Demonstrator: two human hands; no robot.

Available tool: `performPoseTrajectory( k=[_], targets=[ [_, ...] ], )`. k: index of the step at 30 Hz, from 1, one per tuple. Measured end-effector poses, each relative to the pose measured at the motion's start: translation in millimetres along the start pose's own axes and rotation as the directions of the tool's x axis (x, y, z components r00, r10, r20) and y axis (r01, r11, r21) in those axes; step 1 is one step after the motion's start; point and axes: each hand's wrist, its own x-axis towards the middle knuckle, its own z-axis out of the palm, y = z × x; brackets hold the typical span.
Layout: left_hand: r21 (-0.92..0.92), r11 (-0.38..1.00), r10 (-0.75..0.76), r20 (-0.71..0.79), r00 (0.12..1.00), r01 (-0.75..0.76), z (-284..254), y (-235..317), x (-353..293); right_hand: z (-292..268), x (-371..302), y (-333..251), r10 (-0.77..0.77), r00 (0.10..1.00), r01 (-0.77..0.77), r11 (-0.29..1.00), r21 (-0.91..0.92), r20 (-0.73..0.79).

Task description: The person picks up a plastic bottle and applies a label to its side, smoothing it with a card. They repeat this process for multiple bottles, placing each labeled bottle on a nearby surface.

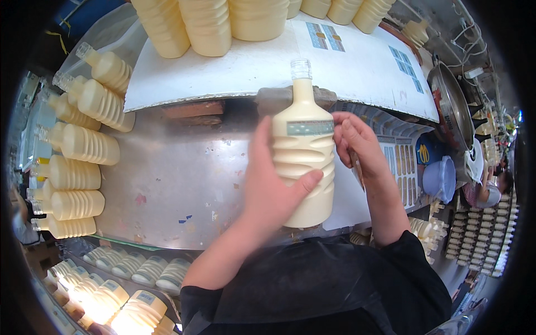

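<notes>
At nine o'clock on the metal table (167, 184), a row of ribbed cream bottles (78, 173) lies on its side, necks pointing left. Below, around seven o'clock, more labelled bottles (134, 273) sit in a lower bin. At twelve o'clock, a white board (251, 70) carries upright cream bottles (209, 25) along its far edge, with label sheets (324, 36) stuck flat on it. Centre frame, left hand (273, 184) is clamped around the lower ribbed body of the cream bottle (304, 162), thumb across the front, fingers behind. Bottle is upright, clear neck at top, held above the table edge close to the person's chest. Right hand (357, 142) is at the bottle's right shoulder, fingertips pressed onto the end of a pale label strip (309, 128) wrapped across the upper body; also pinching a thin flat piece lower down, unclear what. At three o'clock, a blue plastic bowl (441, 178) and a big metal pan (452, 106); stacked bottles beyond.
</notes>
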Motion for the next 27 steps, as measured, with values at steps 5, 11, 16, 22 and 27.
performPoseTrajectory(
  k=[5, 11, 16, 22, 27],
  targets=[
    [0.189, 0.982, -0.006, 0.02, 1.0, 0.002, 3.1, 12.0, -3.0, -6.7, -9.6, 12.0, 0.101, 0.985, -0.094, 0.994, -0.058, 0.139],
    [0.055, 0.997, -0.057, 0.026, 0.998, 0.056, 4.2, 2.4, -1.6, 1.8, -21.5, -3.8, 0.026, 0.993, -0.001, 0.976, -0.217, 0.116],
    [-0.077, 0.995, -0.061, 0.027, 0.998, 0.063, 7.1, 0.9, -1.5, 5.5, -24.1, -11.2, 0.035, 0.997, -0.012, 0.958, -0.286, 0.074],
    [-0.221, 0.966, -0.13, 0.023, 0.991, 0.131, 8.2, -1.6, -2.2, 8.3, -26.4, -6.3, -0.181, 0.981, 0.193, 0.913, -0.359, 0.067],
    [-0.351, 0.925, -0.141, 0.046, 0.989, 0.148, 9.1, -2.0, -0.8, 10.6, -27.6, -10.1, -0.215, 0.973, 0.23, 0.898, -0.375, 0.082]
  ],
)
